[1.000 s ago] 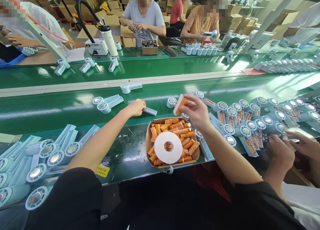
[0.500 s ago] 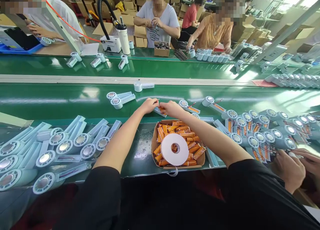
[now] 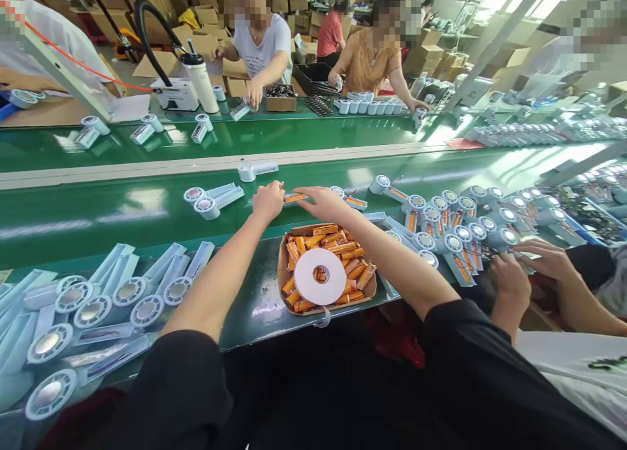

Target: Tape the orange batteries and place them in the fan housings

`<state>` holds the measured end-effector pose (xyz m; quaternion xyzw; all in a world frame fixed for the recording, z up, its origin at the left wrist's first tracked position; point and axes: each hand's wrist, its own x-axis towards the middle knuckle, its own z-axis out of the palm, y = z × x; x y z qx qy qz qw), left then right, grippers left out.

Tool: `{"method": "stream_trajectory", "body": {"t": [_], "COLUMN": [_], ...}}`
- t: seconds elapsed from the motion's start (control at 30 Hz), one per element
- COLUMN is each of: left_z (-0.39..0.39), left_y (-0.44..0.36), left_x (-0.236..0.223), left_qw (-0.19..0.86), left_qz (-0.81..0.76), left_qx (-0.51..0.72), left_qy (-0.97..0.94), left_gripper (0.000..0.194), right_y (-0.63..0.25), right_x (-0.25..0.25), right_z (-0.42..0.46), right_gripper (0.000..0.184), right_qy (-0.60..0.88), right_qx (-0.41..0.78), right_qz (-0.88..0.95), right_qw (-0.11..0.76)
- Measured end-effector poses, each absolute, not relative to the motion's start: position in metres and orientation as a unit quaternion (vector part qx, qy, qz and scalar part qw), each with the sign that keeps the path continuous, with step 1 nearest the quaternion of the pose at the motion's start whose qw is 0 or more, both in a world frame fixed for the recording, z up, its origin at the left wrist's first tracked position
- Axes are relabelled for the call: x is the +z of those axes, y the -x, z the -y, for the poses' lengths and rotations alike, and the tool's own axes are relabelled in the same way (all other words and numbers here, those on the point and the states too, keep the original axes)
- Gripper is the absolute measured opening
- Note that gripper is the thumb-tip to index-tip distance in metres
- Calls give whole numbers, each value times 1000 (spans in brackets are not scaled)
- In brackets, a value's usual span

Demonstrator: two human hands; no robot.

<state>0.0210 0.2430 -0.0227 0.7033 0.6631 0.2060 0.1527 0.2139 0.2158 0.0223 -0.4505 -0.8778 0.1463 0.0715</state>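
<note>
My left hand (image 3: 268,202) is closed around the head end of a pale blue handheld fan, which it mostly hides. An orange battery (image 3: 292,198) lies in the fan's open handle, pointing right. Thumb and fingers of my right hand (image 3: 321,203) are on either side of the handle's far end, at the battery. Just below my right forearm sits a cardboard box (image 3: 283,267) of orange wrapped batteries (image 3: 355,267). A white tape roll (image 3: 309,287) rests on top of them, its loose end hanging over the front edge.
Fans with open handles (image 3: 130,292) crowd the left. A pair of fans (image 3: 206,207) and one lettered fan (image 3: 247,171) lie on the green belt (image 3: 98,208). Battery-fitted fans (image 3: 450,243) fill the right, near a co-worker's hands (image 3: 512,283). People work across the line.
My right hand has brought an orange battery from above the box to the fan handle, where it now lies. My left hand stays on the fan. Across the line, a co-worker has reached down to the belt.
</note>
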Motion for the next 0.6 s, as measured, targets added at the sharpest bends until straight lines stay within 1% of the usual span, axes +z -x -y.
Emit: {"method": "stream_trajectory", "body": {"t": [0.07, 0.1, 0.17, 0.2, 0.27, 0.33, 0.43, 0.47, 0.53, 0.57, 0.6], "left_z": [-201, -174, -116, -88, -41, -12, 5, 6, 4, 1, -1], "left_y": [-24, -24, -22, -21, -16, -11, -6, -4, 3, 8, 16], "left_x": [-13, -10, -8, -8, -9, -11, -11, -11, -9, -8, -8], "left_qw": [131, 127, 137, 119, 54, -6, -43, -47, -70, -89, -106], "left_qz": [-593, -507, -301, -267, -294, -344, -392, -402, -427, -445, -469], "left_qx": [223, 219, 162, 130, 105, 135, 235, 262, 298, 310, 323], "left_qy": [-763, -824, -930, -947, -949, -929, -889, -876, -851, -835, -815], "left_gripper": [43, 48, 54, 52, 46, 44, 35, 35, 38, 40, 44], "right_y": [-259, -281, -320, -334, -345, -335, -293, -277, -252, -245, -242], "right_x": [25, 24, 16, 10, -2, -14, -25, -26, -27, -26, -25], "right_z": [-175, -151, -102, -79, -41, -15, 7, 12, 17, 18, 16], "right_gripper": [39, 35, 32, 32, 37, 42, 53, 49, 29, 26, 26], "right_qy": [464, 464, 467, 471, 482, 486, 451, 431, 365, 312, 253], "right_qx": [201, 237, 308, 342, 408, 476, 557, 566, 558, 546, 531], "right_qz": [831, 808, 764, 739, 686, 637, 619, 635, 702, 745, 788], "right_qw": [232, 276, 322, 339, 361, 363, 321, 301, 252, 221, 183]}}
